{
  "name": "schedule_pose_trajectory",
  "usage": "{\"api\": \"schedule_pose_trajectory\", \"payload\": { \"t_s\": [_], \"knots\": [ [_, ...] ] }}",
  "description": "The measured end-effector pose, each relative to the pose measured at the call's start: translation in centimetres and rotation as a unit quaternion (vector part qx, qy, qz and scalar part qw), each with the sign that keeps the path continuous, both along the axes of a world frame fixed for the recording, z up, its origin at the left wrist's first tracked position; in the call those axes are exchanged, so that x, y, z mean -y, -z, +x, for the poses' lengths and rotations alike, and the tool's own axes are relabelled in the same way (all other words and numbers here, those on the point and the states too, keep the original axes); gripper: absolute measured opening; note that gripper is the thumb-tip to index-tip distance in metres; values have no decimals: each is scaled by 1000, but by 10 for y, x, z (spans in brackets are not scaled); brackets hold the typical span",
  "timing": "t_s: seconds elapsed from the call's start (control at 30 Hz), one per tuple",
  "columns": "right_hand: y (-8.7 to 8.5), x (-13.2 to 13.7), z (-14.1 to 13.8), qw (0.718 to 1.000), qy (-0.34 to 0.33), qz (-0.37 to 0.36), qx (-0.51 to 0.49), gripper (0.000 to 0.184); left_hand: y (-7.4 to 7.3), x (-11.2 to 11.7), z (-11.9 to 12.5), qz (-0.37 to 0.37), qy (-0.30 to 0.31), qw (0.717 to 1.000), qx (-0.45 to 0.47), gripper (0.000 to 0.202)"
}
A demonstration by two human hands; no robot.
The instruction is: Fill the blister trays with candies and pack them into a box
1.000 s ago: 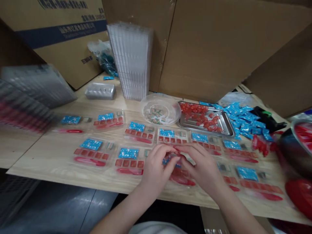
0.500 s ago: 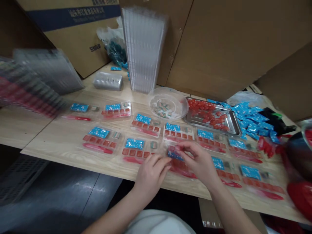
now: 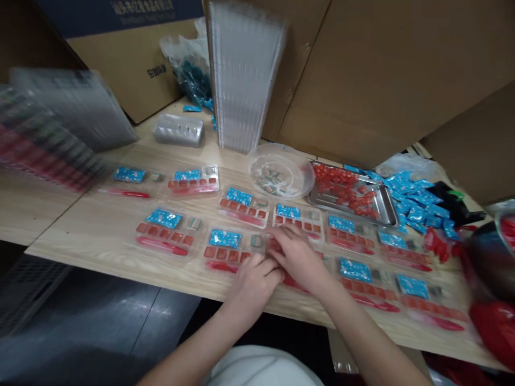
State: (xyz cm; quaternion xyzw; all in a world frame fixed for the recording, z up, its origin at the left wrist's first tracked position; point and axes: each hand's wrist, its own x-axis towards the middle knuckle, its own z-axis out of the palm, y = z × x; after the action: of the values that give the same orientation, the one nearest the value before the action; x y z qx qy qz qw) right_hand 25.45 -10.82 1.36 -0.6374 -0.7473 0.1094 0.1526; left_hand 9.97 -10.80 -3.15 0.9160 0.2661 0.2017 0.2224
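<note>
1. Two hands on one clear tray (image 3: pixel 325 261) here: it sits in the near row, between two filled ones, mostly hidden under the hands.
2. Left hand (image 3: pixel 253 281): fingers bent and bunched close together at the tray's near-left side. Can't tell if they're pinching anything.
3. Right hand (image 3: pixel 296 257): fingers curled down over the tray's upper left, with something red under them. Too blurry to say if it's gripped or just touched.
4. My read is that stuff is being settled into the tray. I'd steady the rim with the left and press straight down with the right, so nothing pops out of its slot.
5. Long axis runs sideways, roughly along the table (image 3: pixel 96 236) edge, right end angled a bit toward the person.
6. The long red piece (image 3: pixel 294 282) lies along the near side, same direction. Which end leads? Can't tell, hands cover too much.
</note>
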Motion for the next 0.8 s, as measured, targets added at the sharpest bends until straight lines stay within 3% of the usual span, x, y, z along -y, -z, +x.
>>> {"api": "schedule_pose_trajectory", "payload": {
  "t_s": [0.17,0.33,0.47,0.57,0.63,0.7,0.77,0.8],
  "knots": [
    [-6,56,52,987,115,89,-71,38,-10,4,-7,12,-21,997,73,15],
    [-8,121,70,993,89,0,-75,72,-21,10,-7,75,9,990,116,19],
    [-4,134,67,990,106,-31,-92,73,-26,12,2,113,33,977,178,17],
    [2,132,71,990,105,8,-98,59,-33,14,7,135,33,970,202,20],
    [4,132,74,988,104,53,-105,51,-40,15,9,149,11,963,223,25],
    [6,134,77,982,109,91,-122,48,-45,16,9,145,-51,954,257,34],
    [8,136,79,974,132,103,-154,45,-48,16,10,76,-136,941,301,47],
    [10,136,79,968,153,99,-174,43,-48,15,10,2,-172,931,322,54]
  ]
}}
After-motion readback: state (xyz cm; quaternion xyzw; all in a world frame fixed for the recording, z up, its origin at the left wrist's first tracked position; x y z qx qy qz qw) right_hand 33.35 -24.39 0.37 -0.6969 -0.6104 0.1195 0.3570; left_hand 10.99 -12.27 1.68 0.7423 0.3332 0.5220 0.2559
